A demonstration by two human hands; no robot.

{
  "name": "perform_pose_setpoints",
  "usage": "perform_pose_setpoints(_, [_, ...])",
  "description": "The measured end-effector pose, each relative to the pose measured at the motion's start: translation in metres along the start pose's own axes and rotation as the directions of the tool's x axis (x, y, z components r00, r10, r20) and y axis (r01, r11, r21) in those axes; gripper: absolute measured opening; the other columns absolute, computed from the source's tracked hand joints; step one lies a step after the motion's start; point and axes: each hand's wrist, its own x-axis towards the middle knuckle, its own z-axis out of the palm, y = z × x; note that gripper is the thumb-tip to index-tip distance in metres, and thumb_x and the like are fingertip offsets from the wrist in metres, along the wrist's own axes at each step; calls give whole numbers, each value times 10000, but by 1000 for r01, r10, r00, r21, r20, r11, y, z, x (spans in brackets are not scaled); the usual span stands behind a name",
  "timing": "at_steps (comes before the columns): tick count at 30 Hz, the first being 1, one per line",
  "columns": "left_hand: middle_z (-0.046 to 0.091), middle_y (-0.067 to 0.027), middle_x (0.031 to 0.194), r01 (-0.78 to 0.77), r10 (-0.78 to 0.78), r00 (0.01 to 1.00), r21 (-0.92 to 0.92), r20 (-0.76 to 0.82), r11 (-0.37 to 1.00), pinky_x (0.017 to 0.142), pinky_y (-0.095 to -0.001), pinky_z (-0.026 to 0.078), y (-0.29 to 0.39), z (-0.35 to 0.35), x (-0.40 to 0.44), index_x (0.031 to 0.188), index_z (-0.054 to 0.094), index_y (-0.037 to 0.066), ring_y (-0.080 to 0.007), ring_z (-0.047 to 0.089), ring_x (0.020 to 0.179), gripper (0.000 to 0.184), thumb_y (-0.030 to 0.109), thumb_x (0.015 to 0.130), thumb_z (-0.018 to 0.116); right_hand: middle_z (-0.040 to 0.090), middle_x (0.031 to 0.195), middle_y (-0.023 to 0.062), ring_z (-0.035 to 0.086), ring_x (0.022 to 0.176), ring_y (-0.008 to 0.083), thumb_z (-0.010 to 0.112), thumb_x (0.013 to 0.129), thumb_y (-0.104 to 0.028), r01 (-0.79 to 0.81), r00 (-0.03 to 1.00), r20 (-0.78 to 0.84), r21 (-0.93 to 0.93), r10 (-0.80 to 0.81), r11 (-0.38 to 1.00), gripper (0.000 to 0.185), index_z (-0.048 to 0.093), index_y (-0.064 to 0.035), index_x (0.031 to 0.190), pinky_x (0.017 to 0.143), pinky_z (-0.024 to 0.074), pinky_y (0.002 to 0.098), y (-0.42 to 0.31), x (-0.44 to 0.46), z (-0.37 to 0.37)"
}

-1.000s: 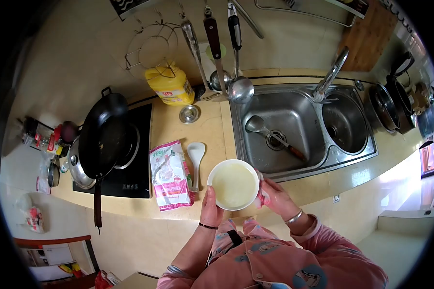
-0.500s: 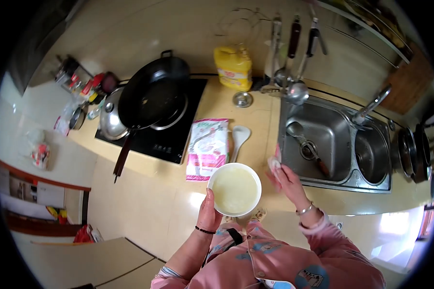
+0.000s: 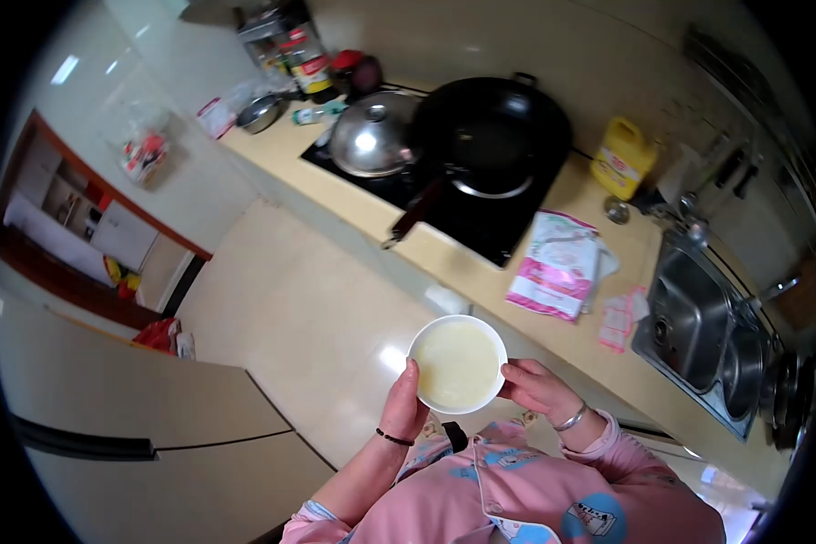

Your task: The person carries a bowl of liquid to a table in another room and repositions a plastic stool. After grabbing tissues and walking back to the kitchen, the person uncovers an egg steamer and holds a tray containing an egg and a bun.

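Observation:
A white bowl holding pale yellowish liquid is held level in front of my body, above the floor. My left hand grips its left side with the thumb at the rim. On the opposite side my right hand holds the rim, thumb on top and fingers partly hidden underneath. A pink and white cloth lies on the counter by the sink. Near it rests a pink and white plastic packet, partly covering a white spoon.
A black wok and a domed metal lid sit on the black cooktop; the wok's handle juts over the counter edge. A yellow jug stands near the steel sink. At lower left is a large pale cabinet or fridge.
My right hand has let go of the cloth, now on the counter, and taken the bowl's right side. The view has turned left, away from the sink.

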Motion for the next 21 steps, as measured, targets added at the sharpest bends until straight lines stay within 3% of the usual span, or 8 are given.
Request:
perform_pose_setpoints(4, [527,-100,1132,-14,25,989,76,-148,997,905,-295,406,54,-65,-35,1198,419,-32,-167,510,1041,560,436,892,436,504,1174,137,493,1083,216,518,880,-259,-103,993,75,163,92,981,453,428,63,1184,958,380,364,50,60,56])
perform_pose_setpoints(8, [535,-98,1113,-74,82,974,50,-209,996,895,-289,414,102,-127,-50,1191,421,-39,-161,520,1022,556,432,895,431,504,1171,140,491,1082,217,530,870,-284,-168,976,165,170,140,971,488,422,75,1182,967,367,368,87,126,101])
perform_pose_setpoints(11, [517,-113,1150,-76,63,961,-37,-268,996,924,-307,395,132,-168,-53,1202,408,-45,-179,501,1062,572,437,894,426,506,1166,137,488,1081,215,551,848,-334,-177,969,185,56,164,983,542,421,72,1184,966,361,368,97,178,137])
perform_pose_setpoints(14, [457,-129,1244,-171,140,961,-115,-239,978,987,-335,336,168,-201,-52,1243,366,-39,-209,433,1161,618,467,889,395,503,1164,129,478,1091,212,595,799,-402,-247,945,202,-73,257,966,636,413,65,1191,968,350,366,100,234,174])
perform_pose_setpoints(21, [390,-111,1308,-338,251,921,-287,-300,896,1003,-347,328,258,-290,-27,1309,283,19,-216,393,1199,674,522,869,366,472,1181,142,446,1126,216,583,808,-414,-345,852,336,-215,401,914,670,378,86,1204,981,343,365,115,386,250])
